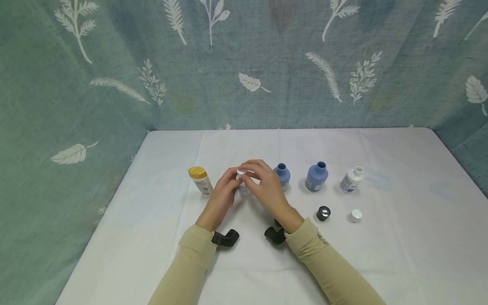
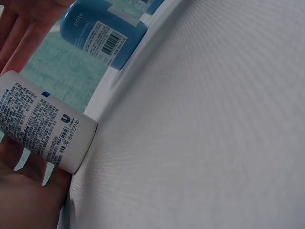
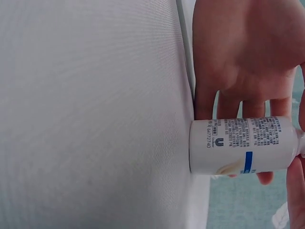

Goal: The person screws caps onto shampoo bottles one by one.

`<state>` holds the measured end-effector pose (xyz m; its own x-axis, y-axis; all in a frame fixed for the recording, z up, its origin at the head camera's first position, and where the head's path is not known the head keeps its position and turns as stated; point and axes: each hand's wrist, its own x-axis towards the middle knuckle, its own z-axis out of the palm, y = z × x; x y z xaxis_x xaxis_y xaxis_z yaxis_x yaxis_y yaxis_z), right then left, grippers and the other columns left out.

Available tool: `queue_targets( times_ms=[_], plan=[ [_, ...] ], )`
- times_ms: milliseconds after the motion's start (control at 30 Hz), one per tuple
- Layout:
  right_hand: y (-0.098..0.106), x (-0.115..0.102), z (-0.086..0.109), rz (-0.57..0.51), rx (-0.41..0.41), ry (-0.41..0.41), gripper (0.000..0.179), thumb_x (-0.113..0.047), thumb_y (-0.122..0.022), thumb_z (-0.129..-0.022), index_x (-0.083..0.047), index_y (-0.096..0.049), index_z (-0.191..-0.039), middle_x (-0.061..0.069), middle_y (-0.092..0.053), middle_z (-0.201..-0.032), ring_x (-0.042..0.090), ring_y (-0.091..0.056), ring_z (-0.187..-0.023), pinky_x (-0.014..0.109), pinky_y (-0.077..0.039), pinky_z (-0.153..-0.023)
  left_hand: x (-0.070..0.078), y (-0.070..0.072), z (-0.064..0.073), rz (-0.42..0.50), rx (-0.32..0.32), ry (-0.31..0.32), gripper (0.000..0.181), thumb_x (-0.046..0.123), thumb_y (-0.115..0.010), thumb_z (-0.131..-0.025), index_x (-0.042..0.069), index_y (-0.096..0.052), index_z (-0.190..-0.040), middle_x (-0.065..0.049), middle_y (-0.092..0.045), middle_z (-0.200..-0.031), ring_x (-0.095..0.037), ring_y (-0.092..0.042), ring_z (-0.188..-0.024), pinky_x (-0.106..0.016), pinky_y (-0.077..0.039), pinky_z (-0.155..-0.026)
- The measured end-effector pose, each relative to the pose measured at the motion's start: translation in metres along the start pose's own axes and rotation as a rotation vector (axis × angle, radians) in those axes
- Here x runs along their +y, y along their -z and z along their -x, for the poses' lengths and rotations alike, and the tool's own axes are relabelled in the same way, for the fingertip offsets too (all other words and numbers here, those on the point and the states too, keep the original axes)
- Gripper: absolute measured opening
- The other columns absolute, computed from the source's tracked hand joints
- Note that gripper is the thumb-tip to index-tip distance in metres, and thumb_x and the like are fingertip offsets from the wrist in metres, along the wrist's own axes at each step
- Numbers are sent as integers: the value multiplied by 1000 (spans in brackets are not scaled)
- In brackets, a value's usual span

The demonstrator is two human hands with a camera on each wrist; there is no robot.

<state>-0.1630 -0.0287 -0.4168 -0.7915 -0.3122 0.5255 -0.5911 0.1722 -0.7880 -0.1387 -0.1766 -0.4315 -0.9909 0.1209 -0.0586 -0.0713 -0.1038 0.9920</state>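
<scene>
Bottles (image 1: 316, 178) either side of both hands (image 1: 268, 188)

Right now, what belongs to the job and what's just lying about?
Likely job:
- held white bottle
- its white cap

Idle, perhaps related:
- yellow-capped bottle
- two open blue bottles
- open white bottle
- loose black cap
- loose white cap

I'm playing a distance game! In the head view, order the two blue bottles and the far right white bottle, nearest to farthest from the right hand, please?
1. Left blue bottle: just beside the right hand.
2. Right blue bottle: farther right.
3. White bottle: farthest right.
</scene>
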Motion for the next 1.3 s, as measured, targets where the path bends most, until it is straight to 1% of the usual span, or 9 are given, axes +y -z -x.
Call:
queue_targets(
  times_ms=[100, 200, 300, 433, 600, 733, 833, 1000, 1300],
  plan=[
    [0, 1, 1, 15, -9, 5, 19, -9, -60, -84, -10, -64, -103, -2, -54, -110, 9, -53, -99, 23, -46, -81, -7, 3, -1, -12, 7, -1, 27, 17, -44, -92, 10, -47, -118, 3, -38, -134, -7, -23, -129, -33, -16, -106],
    [1, 1, 1, 24, -11, 17, 20, -7, -60, -84, -9, -64, -104, -1, -54, -110, 8, -55, -95, 21, -45, -81, -10, 3, -1, -31, 15, -18, 28, 20, -45, -91, 11, -47, -117, 5, -36, -136, -4, -17, -130, -34, -15, -107],
    [1, 1, 0, 23, -10, 31, 22, -3, -58, -84, -9, -64, -104, 0, -54, -110, 9, -55, -95, 20, -45, -82, -9, 2, -2, -17, 9, -30, 28, 19, -45, -91, 10, -47, -117, 3, -39, -134, -7, -24, -128, -34, -17, -106],
    [2, 2, -1, 36, -14, 44, 25, 0, -55, -84, -9, -64, -105, 0, -56, -110, 9, -54, -99, 19, -44, -82, -1, -2, -1, 19, -4, -41, 26, 11, -42, -92, 7, -46, -118, -4, -42, -129, -13, -33, -124, -35, -20, -105],
    [2, 3, -1, 65, -23, 44, 26, -1, -54, -85, -10, -64, -108, -1, -59, -112, 7, -53, -103, 19, -43, -84, 10, -7, 5, 5, -7, -50, 27, 8, -40, -92, 4, -44, -118, -6, -38, -133, -13, -29, -126, -34, -19, -106],
    [3, 3, 0, 71, -29, 29, 26, -5, -56, -86, -11, -63, -110, -1, -61, -110, 7, -54, -104, 19, -43, -85, 12, -9, 7, -14, -2, -43, 28, 9, -40, -92, 4, -44, -119, -4, -38, -133, -11, -28, -127, -33, -19, -105],
    [4, 3, 0, 44, -34, 12, 25, -6, -57, -86, -11, -63, -109, -2, -60, -109, 7, -54, -103, 21, -44, -85, 13, -9, 7, -28, 2, -37, 27, 10, -41, -93, 6, -44, -119, -2, -40, -132, -9, -29, -126, -31, -20, -105],
    [4, 4, 0, 4, -42, -17, 23, -6, -59, -85, -12, -62, -107, -3, -58, -107, 7, -53, -102, 22, -45, -84, 12, -10, 7, -22, 9, -33, 28, 11, -41, -92, 5, -44, -119, -4, -42, -128, -11, -32, -123, -32, -21, -104],
    [3, 3, 0, -51, -30, -20, 22, -10, -61, -84, -11, -61, -106, -2, -56, -107, 10, -53, -102, 26, -46, -83, 14, -9, 9, -38, 13, -25, 29, 10, -40, -92, 5, -44, -120, -5, -43, -128, -12, -34, -122, -32, -22, -104]
  ],
)
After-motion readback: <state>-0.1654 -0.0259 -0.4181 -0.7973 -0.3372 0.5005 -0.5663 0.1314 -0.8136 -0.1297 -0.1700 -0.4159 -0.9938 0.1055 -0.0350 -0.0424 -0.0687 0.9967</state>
